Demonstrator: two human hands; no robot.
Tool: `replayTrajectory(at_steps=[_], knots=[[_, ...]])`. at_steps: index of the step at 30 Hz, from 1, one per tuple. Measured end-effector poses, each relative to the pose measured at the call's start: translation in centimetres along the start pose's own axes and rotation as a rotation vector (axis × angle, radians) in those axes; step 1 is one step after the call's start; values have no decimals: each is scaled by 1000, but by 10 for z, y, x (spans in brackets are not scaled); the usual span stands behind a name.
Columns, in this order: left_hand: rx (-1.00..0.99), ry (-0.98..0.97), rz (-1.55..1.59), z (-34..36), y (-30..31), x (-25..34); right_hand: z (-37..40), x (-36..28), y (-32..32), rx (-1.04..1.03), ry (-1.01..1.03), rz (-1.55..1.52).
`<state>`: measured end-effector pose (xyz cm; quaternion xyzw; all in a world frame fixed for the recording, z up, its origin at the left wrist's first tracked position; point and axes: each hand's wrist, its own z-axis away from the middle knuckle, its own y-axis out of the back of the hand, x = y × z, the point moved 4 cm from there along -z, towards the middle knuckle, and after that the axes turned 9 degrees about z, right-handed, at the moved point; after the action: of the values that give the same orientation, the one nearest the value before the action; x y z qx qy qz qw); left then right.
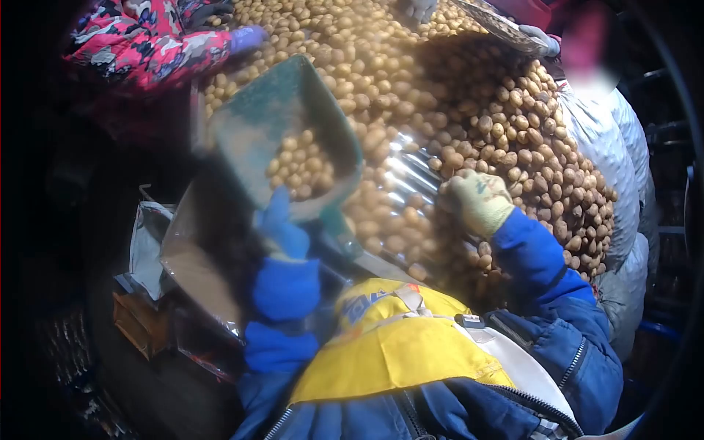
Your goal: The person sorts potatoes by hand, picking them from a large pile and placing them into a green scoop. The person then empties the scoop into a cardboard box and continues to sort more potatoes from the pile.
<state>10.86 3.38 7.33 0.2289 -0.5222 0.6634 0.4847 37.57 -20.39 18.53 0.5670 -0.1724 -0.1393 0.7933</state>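
A green shovel (253, 121) with a small heap of walnuts (302, 165) in its pan is tilted in front of me. My left hand (280, 229), in a blue glove, grips the shovel's near edge, one finger lying over the rim; it is slightly blurred. The shovel's handle (381, 265) runs back toward my yellow apron (403, 352). In a pale yellow glove, my right hand (480, 202) rests on the walnut pile (528, 158) with its fingers curled down. Whatever those fingers may hold is hidden.
Shiny metal bars (412, 172) show between the walnuts. White sacks (612, 161) stand along the right side. A co-worker's patterned sleeve (147, 44) reaches in at upper left, and another person's gloved hand (541, 40) is by a basket (502, 26). Boxes (147, 323) stand at lower left.
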Motion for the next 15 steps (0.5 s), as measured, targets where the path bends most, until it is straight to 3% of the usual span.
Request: replayTrajectory(at_steps=[2,5,9,11,13,15], knots=[[-13,16,42,-1,-2,1,8,3,17,-288,-45,85],[-14,-13,-17,1,2,3,4,-11,29,179,20,-72],[28,6,8,-3,6,-2,-38,-44,18,300,106,-247],[36,-21,-38,-3,7,-1,-75,-56,0,-12,-8,-341],[37,-26,-32,1,3,1,-85,-57,-5,-127,-49,-343],[29,-8,16,8,-6,8,-84,-58,1,-43,-14,-267]])
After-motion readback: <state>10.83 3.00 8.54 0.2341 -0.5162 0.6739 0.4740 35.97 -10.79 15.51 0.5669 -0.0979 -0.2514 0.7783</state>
